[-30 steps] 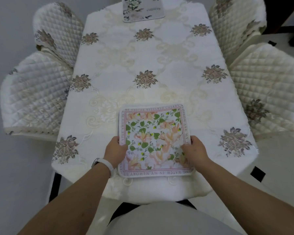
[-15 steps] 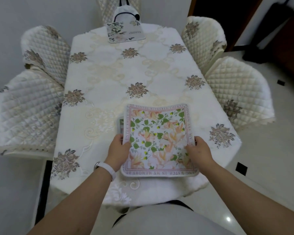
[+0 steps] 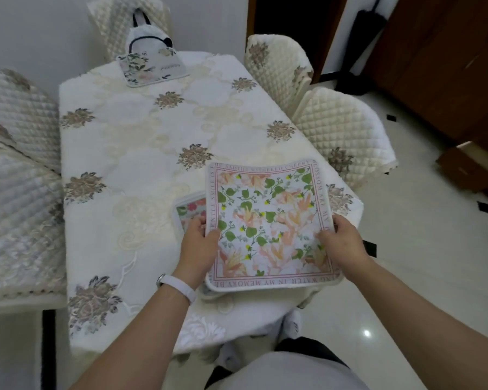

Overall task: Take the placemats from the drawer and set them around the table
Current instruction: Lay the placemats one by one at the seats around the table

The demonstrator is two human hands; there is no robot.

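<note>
Cloth-covered bench (image 3: 141, 170), quilted chairs (image 3: 341, 130) around. Floral placemat (image 3: 268, 223) with lettered border lifted at near right edge, over another mat (image 3: 188, 211). Third mat (image 3: 150, 69) at far end. Left grip (image 3: 197, 246) and right grip (image 3: 340, 237) clamped on its sides.

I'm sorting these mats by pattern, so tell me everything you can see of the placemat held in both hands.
The top placemat is square with rounded corners and a pale padded-looking edge. Inside a pink line border with grey lettering runs a print of peach flowers, green leaves and small yellow buds on white. It looks like stiff fabric. The left hand grips its left edge and the right hand its right edge, holding it roughly flat near the table's near right corner, partly over another placemat.
</note>
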